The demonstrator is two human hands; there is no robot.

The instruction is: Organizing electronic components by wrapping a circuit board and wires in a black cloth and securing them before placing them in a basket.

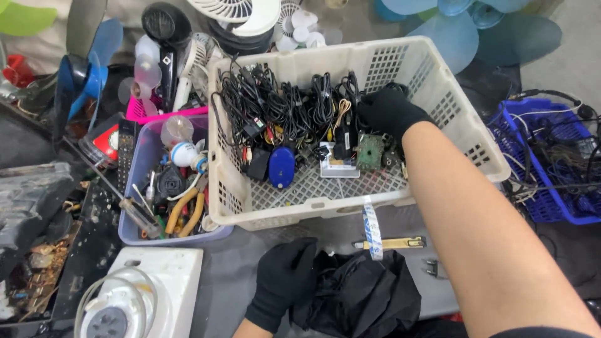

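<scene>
Right hand (389,110), gloved, reaching into white basket (438,81), fingers closing among black cables (282,103); left hand (285,275) open, flat beside black cloth (363,294) on table (231,269)

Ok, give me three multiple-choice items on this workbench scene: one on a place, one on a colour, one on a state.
1. Where is the right hand?
A. inside the white plastic crate, among the black cables
B. in the blue basket
C. on the white fan base

2. What colour is the oval device on the crate floor?
A. red
B. blue
C. yellow

3. What is the left hand doing?
A. holding pliers
B. lifted in the air
C. resting on black fabric

Answers: 1 A, the gloved hand reaches in over the crate's far side. 2 B, it is plainly blue. 3 C, the glove lies against the crumpled black fabric.
</scene>
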